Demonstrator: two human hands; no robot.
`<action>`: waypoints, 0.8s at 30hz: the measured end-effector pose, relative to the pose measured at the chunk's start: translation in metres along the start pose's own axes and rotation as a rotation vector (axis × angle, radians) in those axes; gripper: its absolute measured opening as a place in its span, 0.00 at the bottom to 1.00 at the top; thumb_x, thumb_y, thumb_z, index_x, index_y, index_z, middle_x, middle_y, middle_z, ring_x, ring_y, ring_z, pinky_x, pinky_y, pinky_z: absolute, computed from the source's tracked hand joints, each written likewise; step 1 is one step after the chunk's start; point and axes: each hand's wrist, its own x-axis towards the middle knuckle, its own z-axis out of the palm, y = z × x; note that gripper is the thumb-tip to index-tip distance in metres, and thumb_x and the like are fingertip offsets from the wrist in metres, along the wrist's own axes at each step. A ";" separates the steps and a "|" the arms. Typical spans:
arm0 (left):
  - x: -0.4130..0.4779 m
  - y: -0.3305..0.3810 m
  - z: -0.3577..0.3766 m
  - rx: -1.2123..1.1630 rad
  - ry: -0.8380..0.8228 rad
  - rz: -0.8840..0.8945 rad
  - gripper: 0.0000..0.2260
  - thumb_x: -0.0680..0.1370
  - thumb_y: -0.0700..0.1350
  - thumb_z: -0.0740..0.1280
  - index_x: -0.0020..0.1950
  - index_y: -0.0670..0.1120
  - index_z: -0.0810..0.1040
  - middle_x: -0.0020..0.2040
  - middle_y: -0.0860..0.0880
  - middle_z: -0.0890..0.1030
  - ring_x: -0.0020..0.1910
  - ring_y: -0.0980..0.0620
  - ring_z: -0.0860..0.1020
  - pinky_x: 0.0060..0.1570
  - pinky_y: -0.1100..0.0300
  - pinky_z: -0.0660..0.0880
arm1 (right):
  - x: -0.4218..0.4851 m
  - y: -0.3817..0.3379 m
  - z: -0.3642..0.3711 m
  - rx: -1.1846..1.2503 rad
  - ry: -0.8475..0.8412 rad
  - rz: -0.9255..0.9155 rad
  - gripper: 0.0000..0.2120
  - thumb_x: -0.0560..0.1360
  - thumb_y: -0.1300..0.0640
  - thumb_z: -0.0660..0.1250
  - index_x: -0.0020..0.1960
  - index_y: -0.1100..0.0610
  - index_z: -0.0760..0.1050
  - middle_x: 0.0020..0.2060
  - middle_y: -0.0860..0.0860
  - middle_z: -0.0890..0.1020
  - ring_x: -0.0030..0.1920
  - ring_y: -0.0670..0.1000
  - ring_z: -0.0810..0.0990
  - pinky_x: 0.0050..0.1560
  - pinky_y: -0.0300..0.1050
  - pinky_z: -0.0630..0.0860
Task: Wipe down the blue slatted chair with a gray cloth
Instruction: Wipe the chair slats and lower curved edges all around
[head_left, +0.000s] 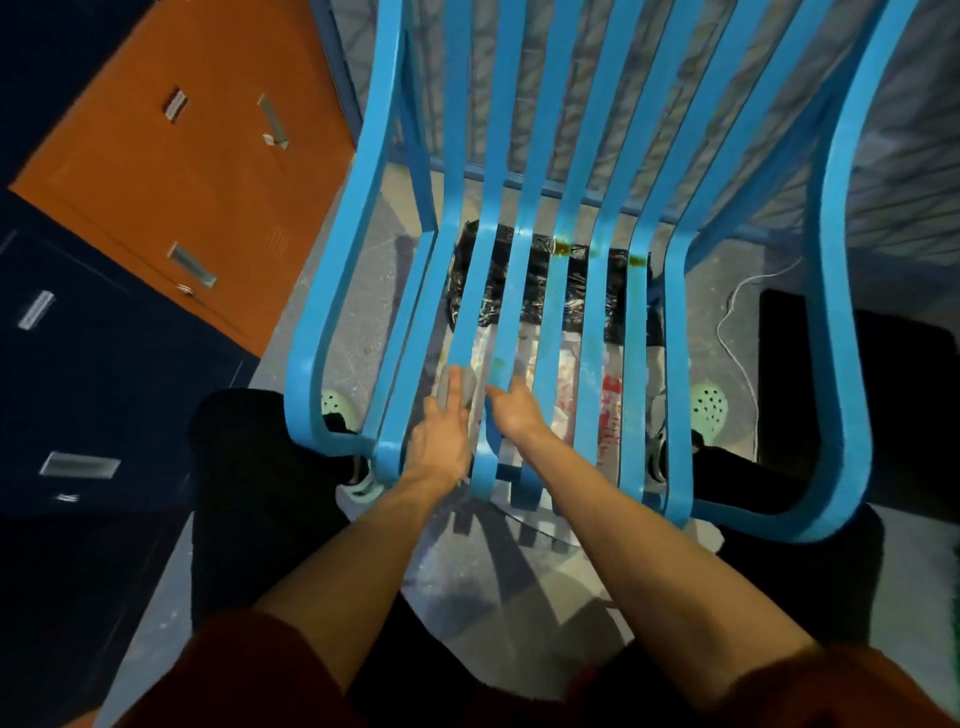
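Note:
The blue slatted chair (592, 270) fills the middle of the head view, its seat slats running toward me. Brown stains sit across the slats where seat meets back. My left hand (441, 436) lies with straight fingers on a small gray cloth (460, 387), pressing it against a left seat slat. My right hand (511, 410) rests on the neighbouring slat, fingers curled over its edge; how firmly it grips is hard to tell in the blur.
An orange cabinet (197, 156) and dark blue lockers (78, 364) stand to the left. A black bag (545, 296) and printed plastic lie under the seat. A white cable (737, 322) trails on the floor at right. My green shoes (709, 405) show beside the chair legs.

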 end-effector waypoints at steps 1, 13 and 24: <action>0.001 0.002 0.001 0.013 0.007 -0.008 0.29 0.85 0.47 0.51 0.79 0.54 0.36 0.73 0.38 0.61 0.59 0.35 0.76 0.57 0.43 0.72 | 0.006 -0.002 0.001 0.003 -0.006 0.005 0.26 0.83 0.54 0.57 0.77 0.61 0.54 0.67 0.60 0.73 0.65 0.62 0.73 0.62 0.51 0.70; 0.105 0.032 -0.023 0.055 0.068 0.103 0.29 0.84 0.48 0.52 0.80 0.52 0.37 0.73 0.37 0.62 0.57 0.37 0.75 0.53 0.44 0.73 | 0.105 -0.051 -0.010 0.253 0.121 0.043 0.29 0.80 0.42 0.56 0.71 0.61 0.62 0.61 0.60 0.78 0.61 0.62 0.77 0.64 0.58 0.72; 0.232 0.079 -0.052 0.029 0.170 0.102 0.28 0.85 0.48 0.52 0.80 0.48 0.41 0.71 0.37 0.64 0.56 0.35 0.76 0.48 0.46 0.71 | 0.146 -0.053 -0.024 0.346 0.077 -0.067 0.26 0.83 0.49 0.55 0.76 0.63 0.59 0.67 0.57 0.74 0.59 0.52 0.77 0.31 0.23 0.69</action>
